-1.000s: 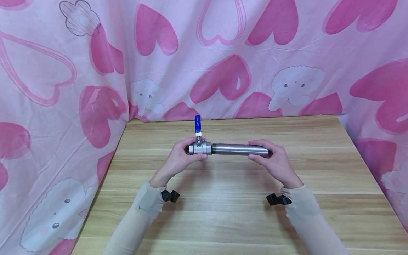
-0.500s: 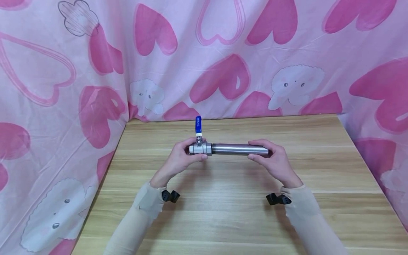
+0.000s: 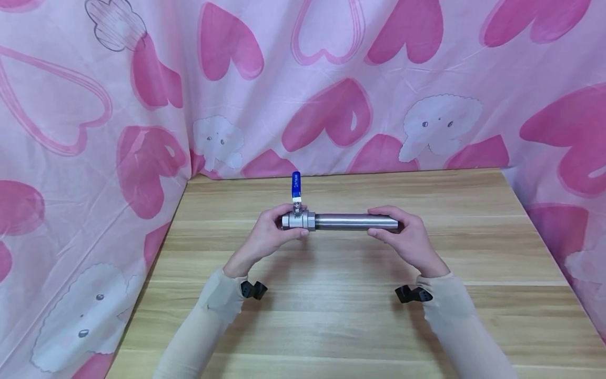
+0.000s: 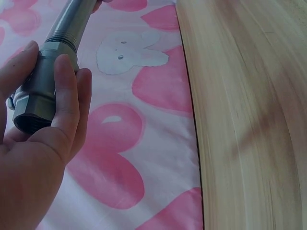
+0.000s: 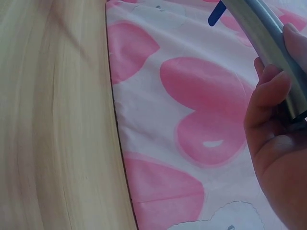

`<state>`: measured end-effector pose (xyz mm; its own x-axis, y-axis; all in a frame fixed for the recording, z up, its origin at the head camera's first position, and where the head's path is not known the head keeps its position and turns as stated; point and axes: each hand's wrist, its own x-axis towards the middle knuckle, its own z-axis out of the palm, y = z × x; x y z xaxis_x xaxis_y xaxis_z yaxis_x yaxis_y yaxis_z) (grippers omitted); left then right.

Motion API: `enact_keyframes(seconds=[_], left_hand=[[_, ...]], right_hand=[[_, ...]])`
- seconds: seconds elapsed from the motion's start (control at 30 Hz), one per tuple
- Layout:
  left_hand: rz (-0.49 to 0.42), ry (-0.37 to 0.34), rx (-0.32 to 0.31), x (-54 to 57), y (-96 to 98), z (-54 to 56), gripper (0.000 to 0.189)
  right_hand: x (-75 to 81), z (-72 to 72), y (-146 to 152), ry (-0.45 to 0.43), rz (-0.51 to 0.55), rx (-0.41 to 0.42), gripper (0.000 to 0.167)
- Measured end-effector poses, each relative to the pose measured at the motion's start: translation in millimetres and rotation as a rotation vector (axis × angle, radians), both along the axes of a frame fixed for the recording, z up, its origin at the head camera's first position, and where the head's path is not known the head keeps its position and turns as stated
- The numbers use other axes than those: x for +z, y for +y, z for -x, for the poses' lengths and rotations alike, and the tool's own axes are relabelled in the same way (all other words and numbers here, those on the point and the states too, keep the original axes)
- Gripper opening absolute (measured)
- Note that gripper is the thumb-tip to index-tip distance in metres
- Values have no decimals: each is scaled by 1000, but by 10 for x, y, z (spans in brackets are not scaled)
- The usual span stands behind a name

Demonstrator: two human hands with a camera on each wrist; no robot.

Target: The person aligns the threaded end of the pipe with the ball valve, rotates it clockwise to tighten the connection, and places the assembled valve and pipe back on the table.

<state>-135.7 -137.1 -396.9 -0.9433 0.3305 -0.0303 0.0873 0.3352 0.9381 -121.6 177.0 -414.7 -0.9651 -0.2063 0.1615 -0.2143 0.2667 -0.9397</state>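
My left hand (image 3: 265, 235) grips a silver ball valve (image 3: 298, 221) by its body, thumb on the near side. The valve's blue lever handle (image 3: 296, 184) points away toward the back. My right hand (image 3: 411, 239) holds a steel pipe (image 3: 355, 221) near its right end, between thumb and fingers. The pipe's left end meets the valve's right opening, and the two lie in one line above the table. In the left wrist view, several threads (image 4: 62, 39) of the pipe show outside the valve; its other opening faces the camera.
A wood-grain table (image 3: 331, 326) lies beneath both hands. Pink curtains (image 3: 265, 105) with hearts stand behind it and at both sides. A small black camera is strapped at each wrist, such as the left wrist camera (image 3: 253, 290).
The small gap between pipe and valve has closed; the pipe's threaded end now meets the valve opening. The valve has shifted very slightly right. Both hands keep their hold.
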Motion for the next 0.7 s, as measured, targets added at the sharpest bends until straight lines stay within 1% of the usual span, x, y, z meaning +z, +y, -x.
enact_keyframes(seconds=[0.33,0.6,0.7], left_hand=[[-7,-19,13,9,22,20,50],[-7,-30,22,-15,38,21,49],[-8,-31,21,-20,31,24,49]], right_hand=[[-1,54,21,-3,14,-7,39],[-13,44,37,-34,23,34,43],[-13,52,36,-19,48,71,45]])
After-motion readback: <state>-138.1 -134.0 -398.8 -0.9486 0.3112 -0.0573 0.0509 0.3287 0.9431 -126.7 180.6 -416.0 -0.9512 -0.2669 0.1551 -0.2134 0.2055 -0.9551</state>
